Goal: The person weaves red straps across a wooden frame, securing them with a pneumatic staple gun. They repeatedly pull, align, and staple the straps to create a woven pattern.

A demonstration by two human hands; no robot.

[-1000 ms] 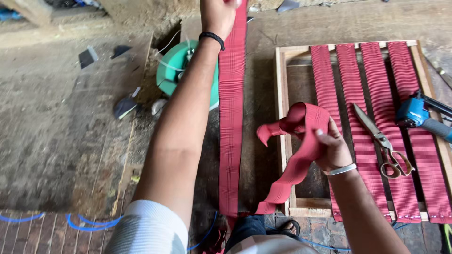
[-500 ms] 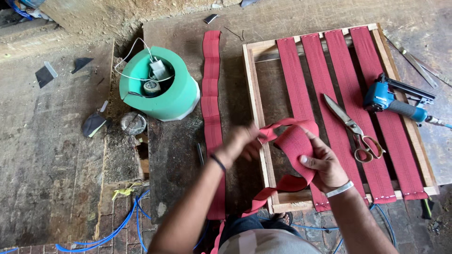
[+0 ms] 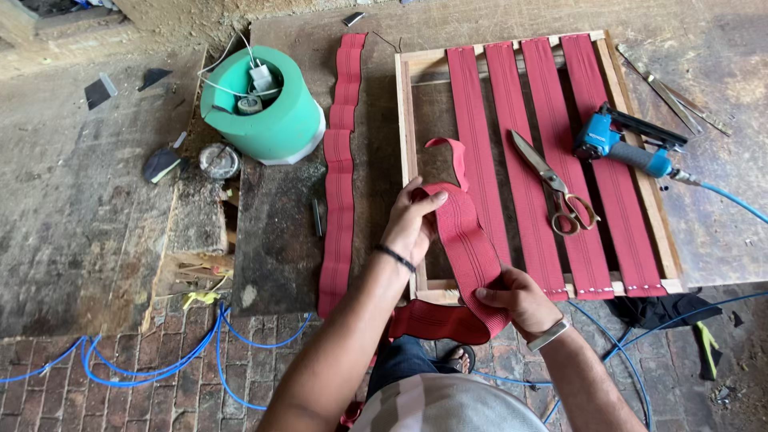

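My left hand (image 3: pixel 411 220) grips the upper part of a red webbing strap (image 3: pixel 468 244), its loose end curling up over the wooden frame. My right hand (image 3: pixel 518 298) pinches the same strap lower down, near the frame's front rail. The strap folds back under my hands toward my lap. The wooden frame (image 3: pixel 406 120) lies flat and carries several red straps stretched across it. A long loose red strip (image 3: pixel 340 160) lies on the board left of the frame.
Scissors (image 3: pixel 552 184) rest on the stretched straps. A blue pneumatic stapler (image 3: pixel 628 144) with a blue hose lies at the frame's right edge. A green cylindrical container (image 3: pixel 264 108) stands at the upper left. Blue hose (image 3: pixel 152 364) loops over the brick floor.
My left hand came back from the far end of the loose strip and took hold of the strap that my right hand holds. The strap is now drawn straighter between both hands.
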